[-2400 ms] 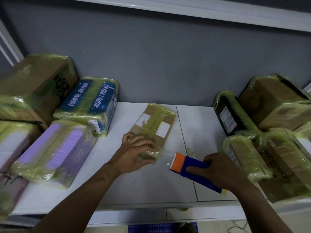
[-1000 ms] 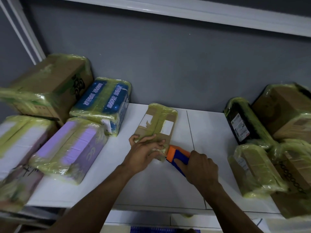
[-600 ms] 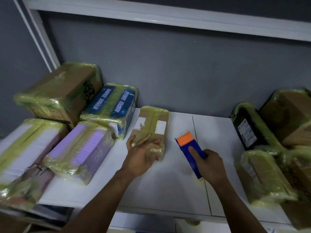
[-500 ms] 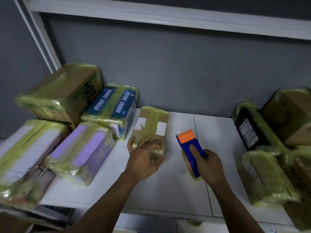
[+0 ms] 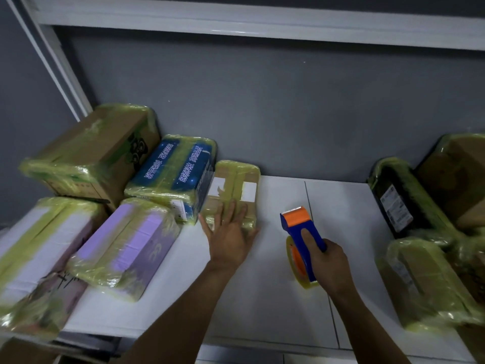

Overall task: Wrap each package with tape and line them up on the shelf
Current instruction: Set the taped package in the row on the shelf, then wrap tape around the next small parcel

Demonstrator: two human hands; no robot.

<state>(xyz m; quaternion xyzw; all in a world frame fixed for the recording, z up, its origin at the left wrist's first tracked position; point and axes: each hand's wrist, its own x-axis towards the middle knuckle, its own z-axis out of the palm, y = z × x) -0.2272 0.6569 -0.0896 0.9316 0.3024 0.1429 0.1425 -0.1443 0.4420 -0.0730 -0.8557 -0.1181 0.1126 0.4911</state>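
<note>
The small brown package (image 5: 232,190) now sits further left and back, touching the blue package (image 5: 175,177) on the shelf (image 5: 262,298), and the tape dispenser (image 5: 296,224) has come away from it. Your left hand (image 5: 231,235) lies flat on its near end, fingers straight; your right hand (image 5: 328,261) grips the dispenser's handle. Push harder and you likely skew it or shove the blue package out of line.
</note>
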